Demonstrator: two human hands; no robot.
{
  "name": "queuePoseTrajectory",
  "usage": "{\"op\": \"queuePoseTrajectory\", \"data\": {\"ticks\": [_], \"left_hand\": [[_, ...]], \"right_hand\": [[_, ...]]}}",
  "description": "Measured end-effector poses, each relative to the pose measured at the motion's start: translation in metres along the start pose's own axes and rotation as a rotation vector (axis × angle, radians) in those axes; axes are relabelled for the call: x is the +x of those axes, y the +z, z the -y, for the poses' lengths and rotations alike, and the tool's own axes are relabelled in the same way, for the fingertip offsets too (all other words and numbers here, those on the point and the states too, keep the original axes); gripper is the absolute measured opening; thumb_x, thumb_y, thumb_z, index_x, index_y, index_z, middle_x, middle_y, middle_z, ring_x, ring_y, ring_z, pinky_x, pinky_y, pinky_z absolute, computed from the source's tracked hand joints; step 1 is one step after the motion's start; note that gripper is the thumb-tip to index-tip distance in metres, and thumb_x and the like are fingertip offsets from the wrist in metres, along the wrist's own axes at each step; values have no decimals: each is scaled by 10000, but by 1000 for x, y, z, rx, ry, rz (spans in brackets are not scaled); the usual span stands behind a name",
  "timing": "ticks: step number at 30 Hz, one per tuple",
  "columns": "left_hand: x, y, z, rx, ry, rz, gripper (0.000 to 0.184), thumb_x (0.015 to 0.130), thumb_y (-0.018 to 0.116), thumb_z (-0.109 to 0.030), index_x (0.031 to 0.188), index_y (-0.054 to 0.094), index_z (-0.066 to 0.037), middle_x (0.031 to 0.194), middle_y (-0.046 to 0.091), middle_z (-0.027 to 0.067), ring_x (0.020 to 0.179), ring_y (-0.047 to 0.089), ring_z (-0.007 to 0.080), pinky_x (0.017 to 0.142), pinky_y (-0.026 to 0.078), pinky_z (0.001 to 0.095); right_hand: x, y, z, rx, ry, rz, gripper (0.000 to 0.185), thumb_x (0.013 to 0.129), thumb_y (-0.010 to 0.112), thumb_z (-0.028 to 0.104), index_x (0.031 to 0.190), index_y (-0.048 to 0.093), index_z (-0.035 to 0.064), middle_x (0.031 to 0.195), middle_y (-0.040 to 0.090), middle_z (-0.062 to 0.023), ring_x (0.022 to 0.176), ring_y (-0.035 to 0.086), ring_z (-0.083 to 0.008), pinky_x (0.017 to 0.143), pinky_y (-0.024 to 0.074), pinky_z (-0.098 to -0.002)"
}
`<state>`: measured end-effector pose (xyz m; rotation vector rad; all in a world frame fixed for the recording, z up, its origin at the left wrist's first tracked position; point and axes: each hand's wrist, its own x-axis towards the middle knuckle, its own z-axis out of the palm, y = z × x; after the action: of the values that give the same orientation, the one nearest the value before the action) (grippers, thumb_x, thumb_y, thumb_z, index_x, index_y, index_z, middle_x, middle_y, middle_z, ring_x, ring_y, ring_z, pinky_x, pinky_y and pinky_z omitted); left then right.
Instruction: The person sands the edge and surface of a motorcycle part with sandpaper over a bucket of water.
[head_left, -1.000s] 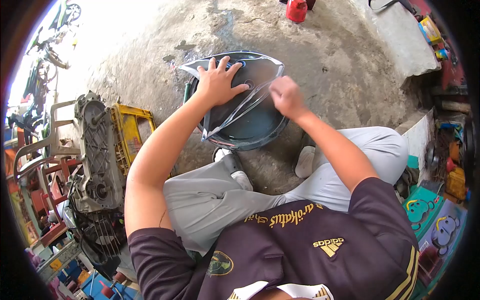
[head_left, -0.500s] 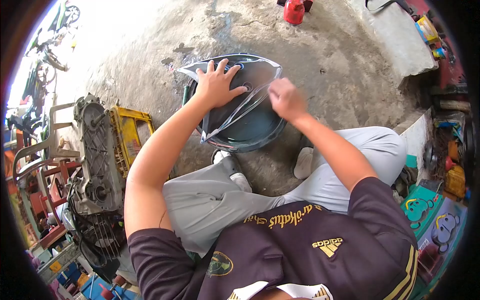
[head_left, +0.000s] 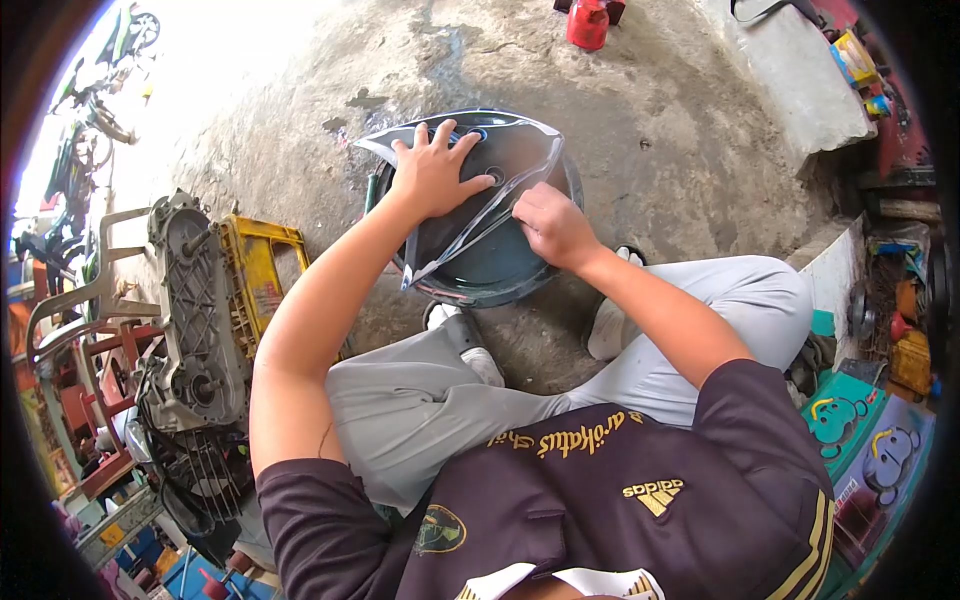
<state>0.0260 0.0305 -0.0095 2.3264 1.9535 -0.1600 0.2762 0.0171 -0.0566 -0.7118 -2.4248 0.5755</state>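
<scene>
A dark, glossy, roughly triangular panel (head_left: 460,205) with pale, shiny edges lies across a round black basin (head_left: 488,295). Bluish liquid shows in the basin below the panel's near edge. My left hand (head_left: 432,178) rests on the panel with its fingers spread, close to small round ring-like details. Just by the panel's near right edge, my right hand (head_left: 552,228) is closed with its fingertips pinched together. Whatever those fingertips hold, if anything, is hidden.
To the left stand a grey metal engine casing (head_left: 195,310) and a yellow plastic crate (head_left: 262,265). A red container (head_left: 588,24) sits on the concrete floor ahead. A concrete ledge (head_left: 775,85) and a teal box with a cartoon print (head_left: 840,415) are on the right.
My right hand has moved left and down, from beside the panel's right corner to its near edge. My left hand and the panel stay in place.
</scene>
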Motion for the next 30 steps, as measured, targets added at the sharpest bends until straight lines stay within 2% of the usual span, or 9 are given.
{"op": "queuePoseTrajectory", "data": {"ticks": [7, 10, 13, 16, 18, 22, 25, 28, 30], "left_hand": [[-1, 6, 2, 8, 11, -18, 821, 949, 594, -773, 1617, 488, -307, 1683, 414, 143, 1518, 399, 463, 1123, 373, 767], [-1, 2, 1, 16, 2, 5, 815, 957, 587, -769, 1620, 484, -307, 1681, 419, 147, 1511, 408, 472, 1122, 373, 769], [-3, 7, 2, 19, 14, -20, 810, 963, 577, -768, 1620, 484, -302, 1682, 420, 143, 1515, 406, 463, 1125, 378, 759], [-4, 10, 3, 21, 17, -36, 806, 962, 580, -765, 1615, 490, -300, 1684, 418, 141, 1511, 411, 456, 1122, 381, 755], [-1, 6, 2, 12, 21, -36, 802, 960, 584, -764, 1610, 496, -304, 1682, 419, 141, 1507, 414, 452, 1115, 382, 759], [-2, 2, 2, 16, 1, 14, 802, 954, 588, -769, 1605, 502, -309, 1672, 427, 139, 1502, 417, 450, 1110, 384, 759], [-3, 9, 3, 0, 11, -36, 813, 947, 588, -778, 1605, 505, -307, 1676, 424, 141, 1514, 405, 453, 1112, 383, 754], [-2, 9, 3, 23, 14, -29, 815, 953, 586, -774, 1612, 497, -304, 1679, 421, 142, 1519, 401, 457, 1114, 385, 746], [1, 5, 2, 0, 13, -12, 827, 946, 579, -785, 1609, 504, -297, 1683, 420, 146, 1517, 399, 479, 1119, 368, 761]], "right_hand": [[6, -12, -18, -113, 253, -196, 50, 893, 687, 46, 896, 638, 55, 910, 679, -133, 904, 640, -369, 791, 538, -467], [-3, 2, -2, 23, 26, -33, 48, 874, 688, 40, 895, 651, 62, 914, 670, -131, 914, 643, -362, 791, 544, -466], [0, -6, -23, -41, 6, -154, 55, 865, 684, 25, 892, 647, 56, 912, 660, -137, 909, 637, -371, 791, 541, -468], [6, -16, -44, -71, 257, -214, 53, 866, 682, 28, 895, 647, 55, 915, 662, -138, 913, 640, -381, 804, 539, -480], [0, -5, -26, -74, 270, -230, 46, 863, 680, 29, 884, 647, 54, 911, 663, -141, 906, 640, -380, 804, 535, -485], [-3, -1, -5, 5, -34, -57, 68, 842, 649, 1, 882, 636, 54, 868, 617, -149, 908, 628, -373, 810, 532, -490], [3, -10, -34, -85, 127, -240, 44, 872, 631, 23, 898, 650, 54, 909, 658, -138, 935, 639, -370, 802, 543, -483], [5, -18, -29, -130, 261, -194, 37, 879, 632, 36, 904, 653, 52, 934, 677, -137, 953, 646, -370, 812, 549, -469], [0, -5, -17, -105, -9, -135, 47, 876, 637, 38, 911, 666, 47, 933, 683, -133, 961, 657, -354, 832, 558, -457]]}}
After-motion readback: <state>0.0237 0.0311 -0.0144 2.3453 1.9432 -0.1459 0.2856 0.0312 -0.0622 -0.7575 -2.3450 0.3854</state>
